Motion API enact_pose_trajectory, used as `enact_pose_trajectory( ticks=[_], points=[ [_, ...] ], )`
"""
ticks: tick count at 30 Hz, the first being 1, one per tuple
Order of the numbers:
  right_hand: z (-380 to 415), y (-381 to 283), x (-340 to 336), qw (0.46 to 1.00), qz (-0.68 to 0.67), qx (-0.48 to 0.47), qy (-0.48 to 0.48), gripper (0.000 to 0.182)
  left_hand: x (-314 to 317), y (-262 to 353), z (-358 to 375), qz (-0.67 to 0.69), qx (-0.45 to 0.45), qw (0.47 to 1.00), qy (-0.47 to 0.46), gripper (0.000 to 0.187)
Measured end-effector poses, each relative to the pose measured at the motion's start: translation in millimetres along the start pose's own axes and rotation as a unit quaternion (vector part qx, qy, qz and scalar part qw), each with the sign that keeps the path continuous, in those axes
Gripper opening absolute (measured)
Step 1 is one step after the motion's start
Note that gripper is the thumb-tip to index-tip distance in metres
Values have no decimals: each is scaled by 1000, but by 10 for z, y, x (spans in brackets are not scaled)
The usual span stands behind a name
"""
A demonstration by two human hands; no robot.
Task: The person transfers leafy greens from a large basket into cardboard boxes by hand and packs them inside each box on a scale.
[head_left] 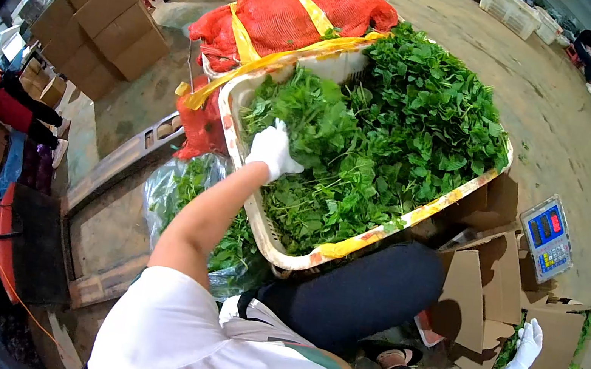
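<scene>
A white plastic crate (pixel 260 219) piled with leafy green herbs (pixel 395 131) rests in front of my knees. My left hand (pixel 272 150), in a white glove, is pressed into the greens at the crate's left side, fingers curled on a bunch. My right hand (pixel 525 349), also gloved, hangs low at the right and holds a small bunch of greens (pixel 511 352) over a flattened cardboard box (pixel 555 338).
Red mesh sacks (pixel 290 16) tied with yellow tape lie behind the crate. A plastic bag of greens (pixel 184 187) sits at its left. A digital scale (pixel 547 237) stands on the floor at right. Stacked cardboard boxes (pixel 102 22) are far left. A person (pixel 585 43) crouches far back.
</scene>
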State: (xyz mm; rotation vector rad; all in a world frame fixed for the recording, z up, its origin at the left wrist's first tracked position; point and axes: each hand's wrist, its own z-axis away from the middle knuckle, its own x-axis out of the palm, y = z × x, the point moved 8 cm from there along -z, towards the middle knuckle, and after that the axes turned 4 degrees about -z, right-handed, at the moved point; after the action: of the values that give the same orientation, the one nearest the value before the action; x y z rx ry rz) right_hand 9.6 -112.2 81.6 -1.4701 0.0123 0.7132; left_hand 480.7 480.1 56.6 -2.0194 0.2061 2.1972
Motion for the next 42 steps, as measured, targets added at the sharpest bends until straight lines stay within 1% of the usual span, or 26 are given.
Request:
enact_pose_trajectory(
  ticks=[1, 2, 4, 5, 8, 9, 10, 12, 13, 15, 18, 20, 23, 24, 25, 26, 28, 29, 30, 31, 32, 34, 36, 39, 40, 42],
  points=[
    [106, -90, 86, 1000, 1, -1, -4, 31, 104, 43, -78, -59, 24, 997, 42, 78],
    [140, -64, 118, 1000, -21, -5, -8, 29, 193, 13, -157, -47, 17, 996, 74, 54],
    [224, -87, 185, 998, -9, -45, -36, 29, 30, 140, -59, -25, 47, 996, 65, 45],
    [264, -92, 224, 998, -12, -12, -65, 28, -54, 225, 35, -49, 79, 991, 101, 43],
    [305, -168, 336, 996, -11, 0, -88, 28, -56, 480, 289, -88, 154, 978, 113, 41],
    [335, -237, 396, 995, 8, 7, -99, 28, 60, 472, 287, -51, 146, 987, 52, 46],
    [324, -255, 425, 995, 8, 4, -101, 28, 59, 437, 255, -50, 144, 987, 54, 46],
    [318, -231, 452, 995, -1, -4, -102, 28, 30, 166, 78, 30, 33, 998, 48, 51],
    [300, -233, 458, 995, 12, -27, -100, 28, 87, 15, -77, 53, -6, 999, -6, 55],
    [315, -233, 466, 994, -1, -33, -100, 28, 70, -286, -399, 62, -53, 996, 20, 60],
    [341, -206, 452, 994, -28, -36, -100, 28, -183, -429, -564, -93, -71, 991, -66, 106],
    [342, -179, 451, 992, -7, -32, -125, 29, 50, -612, -870, -88, -42, 986, -135, 127],
    [285, -119, 473, 992, -10, -11, -127, 30, 642, -906, -1291, -61, 16, 986, -152, 121],
    [270, -122, 492, 992, -13, -12, -124, 30, 745, -949, -1349, -48, 14, 992, -118, 111],
    [267, -118, 515, 992, -16, -5, -122, 31, 733, -936, -1334, -34, 13, 996, -84, 100],
    [279, -107, 530, 992, -17, 4, -122, 32, 757, -929, -1347, -36, 16, 996, -86, 100],
    [318, -172, 613, 991, -10, 2, -132, 32, 433, -680, -1085, 69, 38, 987, -140, 82],
    [324, -213, 680, 990, -7, -5, -142, 32, 275, -586, -954, 55, 20, 993, -98, 66],
    [319, -236, 725, 989, -10, -7, -144, 32, 2, -338, -684, 12, 11, 995, -103, 54],
    [314, -250, 765, 989, 3, -6, -150, 33, -97, -188, -514, -20, 34, 999, -7, 38],
    [312, -256, 791, 988, 19, -3, -156, 34, -168, -15, -336, -58, 66, 995, 54, 33],
    [283, -263, 837, 986, 23, 2, -166, 34, -98, 277, 23, -108, 128, 980, 106, 40],
    [224, -256, 888, 984, 10, 0, -179, 34, 97, 372, 170, -108, 119, 987, -2, 42],
    [197, -262, 951, 982, 35, -4, -186, 34, -114, 386, 209, -120, 130, 983, 39, 43],
    [208, -267, 956, 982, 37, -5, -186, 34, -89, 356, 152, -161, 127, 977, 49, 48],
    [261, -312, 976, 980, 27, -36, -192, 34, -164, 278, 15, -91, 120, 989, 6, 61]
  ],
)
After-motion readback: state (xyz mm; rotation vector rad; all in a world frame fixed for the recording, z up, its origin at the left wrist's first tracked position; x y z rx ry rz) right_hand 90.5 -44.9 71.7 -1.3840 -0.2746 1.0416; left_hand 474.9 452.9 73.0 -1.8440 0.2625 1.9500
